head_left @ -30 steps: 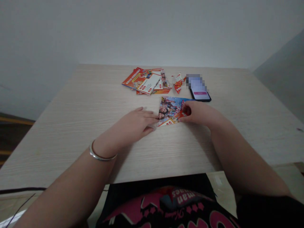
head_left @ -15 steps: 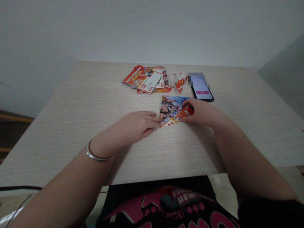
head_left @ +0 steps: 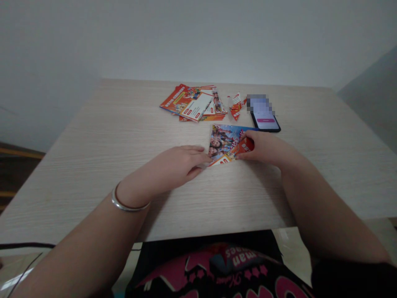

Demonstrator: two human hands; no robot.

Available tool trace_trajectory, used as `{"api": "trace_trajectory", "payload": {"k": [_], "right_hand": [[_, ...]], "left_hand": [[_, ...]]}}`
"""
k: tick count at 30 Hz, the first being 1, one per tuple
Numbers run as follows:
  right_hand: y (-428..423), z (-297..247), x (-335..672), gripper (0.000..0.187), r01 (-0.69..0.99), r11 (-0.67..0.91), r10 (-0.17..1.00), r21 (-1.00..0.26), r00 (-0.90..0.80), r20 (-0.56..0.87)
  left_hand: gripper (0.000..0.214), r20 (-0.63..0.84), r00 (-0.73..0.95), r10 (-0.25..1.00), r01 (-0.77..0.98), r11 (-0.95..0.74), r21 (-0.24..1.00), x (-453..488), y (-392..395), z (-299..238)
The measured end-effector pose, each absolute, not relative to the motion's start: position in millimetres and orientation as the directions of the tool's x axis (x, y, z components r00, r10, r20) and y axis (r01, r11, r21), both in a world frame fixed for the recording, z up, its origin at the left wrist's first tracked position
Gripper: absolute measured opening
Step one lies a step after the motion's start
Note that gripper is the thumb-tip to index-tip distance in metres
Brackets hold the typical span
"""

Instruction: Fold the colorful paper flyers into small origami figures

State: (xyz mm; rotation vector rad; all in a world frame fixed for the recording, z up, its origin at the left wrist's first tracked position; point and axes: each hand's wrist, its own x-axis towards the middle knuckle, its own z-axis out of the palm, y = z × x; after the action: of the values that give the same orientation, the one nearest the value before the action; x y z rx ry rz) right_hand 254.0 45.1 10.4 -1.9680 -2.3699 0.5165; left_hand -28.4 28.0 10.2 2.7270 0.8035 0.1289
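A loose pile of red and orange leaflets [head_left: 194, 105] lay fanned out on the far middle of the pale wooden table [head_left: 108, 136]. Just to its right sat a small crumpled red-and-white scrap [head_left: 236, 106], and beside that a dark phone [head_left: 266, 120] lay face up with its screen lit. Nothing stood between these and the hands. Nearer the person, a colourful flyer [head_left: 226, 141] printed with photographs lay flat on the tabletop, well clear of the pile and close to the phone's near end. The left hand [head_left: 176, 163] rested palm down on the wood, fingers extended and held together, with the fingertips touching the flyer's left edge. A silver bangle [head_left: 127, 203] circled that wrist. The right hand [head_left: 263, 147] came in from the other side, its forearm angled across the table edge. Its thumb and fingers were pinched on a red folded flap at the flyer's right lower part, with the knuckles curled over the paper.
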Motion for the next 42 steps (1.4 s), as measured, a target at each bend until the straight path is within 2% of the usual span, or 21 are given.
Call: {"api": "trace_trajectory", "payload": {"k": [5, 9, 11, 15, 20, 25, 28, 30, 33, 37, 42], "right_hand": [[47, 10, 254, 0.026, 0.903, 0.183, 0.941, -0.388, -0.276, -0.197], [49, 7, 254, 0.016, 0.721, 0.176, 0.906, -0.67, -0.385, -0.176], [49, 8, 255, 0.016, 0.644, 0.187, 0.872, -0.742, -0.456, -0.176], [47, 14, 257, 0.017, 0.685, 0.285, 0.788, -0.671, -0.566, -0.243], [43, 22, 250, 0.008, 0.68, 0.376, 0.711, -0.63, -0.648, -0.275], [42, 24, 247, 0.009, 0.698, 0.401, 0.705, -0.593, -0.649, -0.287], [43, 21, 250, 0.01, 0.709, 0.406, 0.73, -0.577, -0.631, -0.262], [44, 17, 251, 0.012, 0.73, 0.408, 0.761, -0.549, -0.604, -0.237], [45, 13, 249, 0.013, 0.797, 0.368, 0.834, -0.479, -0.511, -0.208], [47, 11, 248, 0.021, 0.881, 0.263, 0.91, -0.392, -0.361, -0.202], [49, 12, 254, 0.03, 0.934, 0.154, 0.946, -0.322, -0.233, -0.224]], "left_hand": [[0.032, 0.018, 0.865, 0.501, 0.475, -0.83, 0.292, -30, 29, 8], [0.031, -0.024, 0.86, 0.509, 0.492, -0.818, 0.297, -32, 28, 6], [0.033, -0.046, 0.853, 0.52, 0.507, -0.804, 0.31, -33, 28, 6], [0.037, -0.077, 0.841, 0.536, 0.528, -0.78, 0.334, -33, 28, 8], [0.032, -0.076, 0.85, 0.521, 0.508, -0.773, 0.381, -34, 29, 11], [0.03, -0.055, 0.862, 0.505, 0.483, -0.781, 0.396, -35, 30, 13], [0.028, 0.01, 0.833, 0.553, 0.513, -0.779, 0.361, -28, 27, 12], [0.029, 0.073, 0.816, 0.573, 0.524, -0.788, 0.322, -21, 24, 10], [0.037, 0.107, 0.845, 0.524, 0.487, -0.836, 0.251, -11, 18, 3], [0.037, 0.058, 0.868, 0.494, 0.477, -0.86, 0.183, -6, 13, -3], [0.045, 0.066, 0.852, 0.52, 0.51, -0.852, 0.12, -4, 11, -3]]}}
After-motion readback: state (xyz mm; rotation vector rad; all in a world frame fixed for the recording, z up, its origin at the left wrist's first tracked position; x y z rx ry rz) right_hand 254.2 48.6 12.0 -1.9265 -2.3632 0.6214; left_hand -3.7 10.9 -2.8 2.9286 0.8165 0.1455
